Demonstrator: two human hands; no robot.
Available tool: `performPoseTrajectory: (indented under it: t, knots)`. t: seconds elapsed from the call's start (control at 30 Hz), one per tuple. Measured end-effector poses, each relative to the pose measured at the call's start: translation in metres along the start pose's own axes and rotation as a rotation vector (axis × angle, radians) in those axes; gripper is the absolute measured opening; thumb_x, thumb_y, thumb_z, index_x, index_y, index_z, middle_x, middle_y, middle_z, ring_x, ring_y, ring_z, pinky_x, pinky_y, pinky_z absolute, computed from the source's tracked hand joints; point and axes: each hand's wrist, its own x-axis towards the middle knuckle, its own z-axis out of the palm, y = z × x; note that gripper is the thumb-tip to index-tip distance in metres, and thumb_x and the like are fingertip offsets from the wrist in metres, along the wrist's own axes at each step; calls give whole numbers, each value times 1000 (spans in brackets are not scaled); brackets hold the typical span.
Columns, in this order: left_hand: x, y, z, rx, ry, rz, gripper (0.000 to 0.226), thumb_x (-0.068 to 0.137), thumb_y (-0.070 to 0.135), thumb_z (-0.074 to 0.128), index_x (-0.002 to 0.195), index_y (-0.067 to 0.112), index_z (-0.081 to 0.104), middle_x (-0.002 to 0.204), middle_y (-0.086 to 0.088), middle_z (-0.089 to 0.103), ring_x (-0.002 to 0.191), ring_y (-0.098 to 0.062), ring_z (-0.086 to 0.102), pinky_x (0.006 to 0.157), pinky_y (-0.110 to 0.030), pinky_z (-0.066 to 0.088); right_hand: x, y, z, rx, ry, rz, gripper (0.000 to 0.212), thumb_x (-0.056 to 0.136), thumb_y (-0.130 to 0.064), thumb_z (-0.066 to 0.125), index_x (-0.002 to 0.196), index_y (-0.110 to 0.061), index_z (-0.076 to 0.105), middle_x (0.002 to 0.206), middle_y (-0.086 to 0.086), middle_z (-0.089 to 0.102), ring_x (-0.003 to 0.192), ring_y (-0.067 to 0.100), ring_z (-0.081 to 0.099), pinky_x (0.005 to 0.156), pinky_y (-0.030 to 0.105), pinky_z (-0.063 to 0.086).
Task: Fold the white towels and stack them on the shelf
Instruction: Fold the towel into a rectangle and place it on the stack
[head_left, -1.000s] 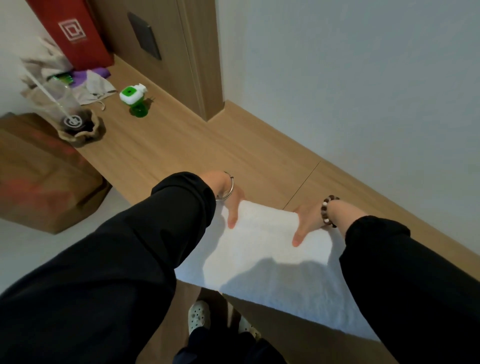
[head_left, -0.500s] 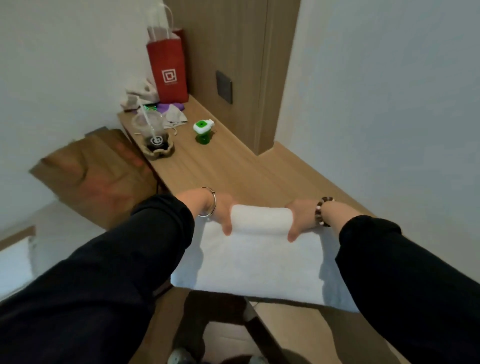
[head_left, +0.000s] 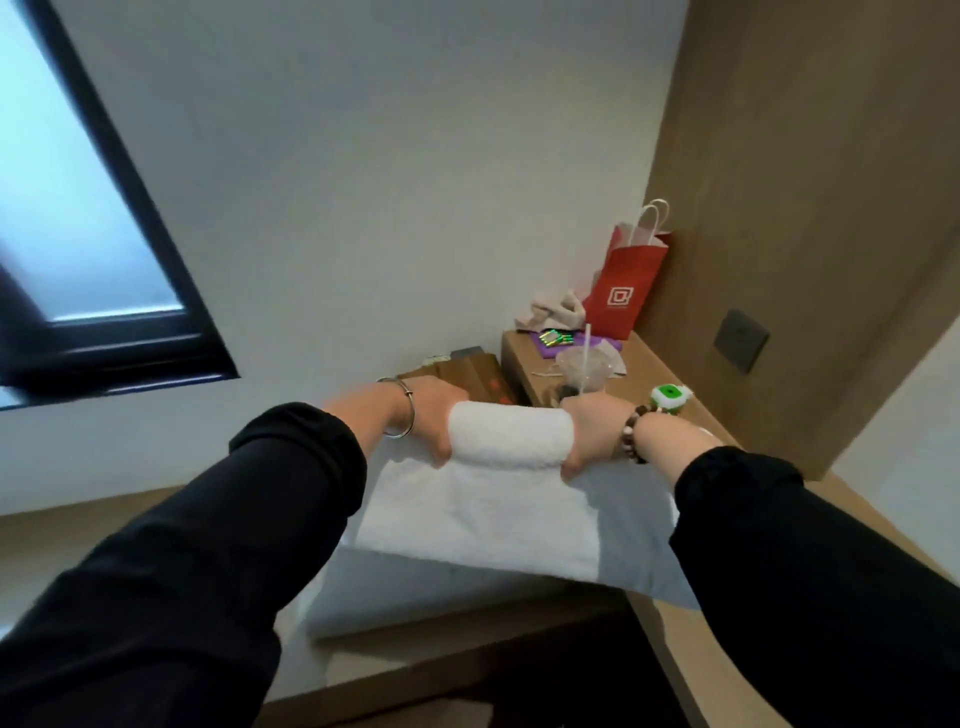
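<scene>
A white towel (head_left: 488, 514) is lifted off the wooden counter (head_left: 670, 384), its far edge curled over into a thick fold (head_left: 511, 431). My left hand (head_left: 431, 415) grips the left end of that fold, thumb underneath. My right hand (head_left: 592, 431) grips the right end in the same way. The rest of the towel hangs toward me in a flat sheet, its near edge free in the air. Black sleeves cover both forearms.
A red paper bag (head_left: 626, 288), a plastic cup with a straw (head_left: 584, 369), a green and white small object (head_left: 670, 397) and crumpled cloth (head_left: 553, 312) stand on the counter's far end. A brown cardboard box (head_left: 467, 371) sits beyond my left hand. A dark-framed window (head_left: 78, 223) is at left.
Both hands have raised the towel off the counter and turned left with it, rolling its far edge over. My view has swung left and up, bringing the window in.
</scene>
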Motion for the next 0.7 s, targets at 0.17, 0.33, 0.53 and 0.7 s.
performPoseTrajectory:
  t: [0.17, 0.33, 0.53, 0.7]
  knots:
    - [-31, -100, 4, -109, 20, -148, 39, 43, 35, 70, 78, 29, 54, 72, 6, 66, 63, -14, 65, 58, -30, 57, 74, -82, -29, -61, -11, -143, 48, 53, -47, 84, 87, -22, 61, 79, -7, 58, 72, 15, 56, 63, 24, 45]
    - [-50, -183, 6, -198, 13, -302, 34, 52, 27, 73, 84, 25, 59, 76, 5, 67, 72, -19, 66, 66, -37, 59, 162, -149, -56, -78, -75, -263, 45, 53, -43, 81, 89, -21, 66, 81, -6, 67, 68, 11, 63, 61, 25, 55]
    - [-67, -263, 3, -315, 55, -447, 45, 62, 25, 80, 101, 27, 58, 93, 7, 64, 90, -16, 61, 80, -34, 53, 252, -225, -86, -135, -121, -389, 50, 51, -46, 81, 91, -24, 61, 87, -6, 65, 80, 17, 64, 77, 33, 56]
    - [-90, -320, 14, -444, 76, -498, 48, 61, 21, 83, 95, 36, 52, 94, 13, 60, 93, -11, 56, 81, -27, 45, 292, -287, -94, -198, -153, -474, 52, 57, -41, 85, 100, -26, 62, 97, -4, 65, 89, 20, 62, 86, 36, 53]
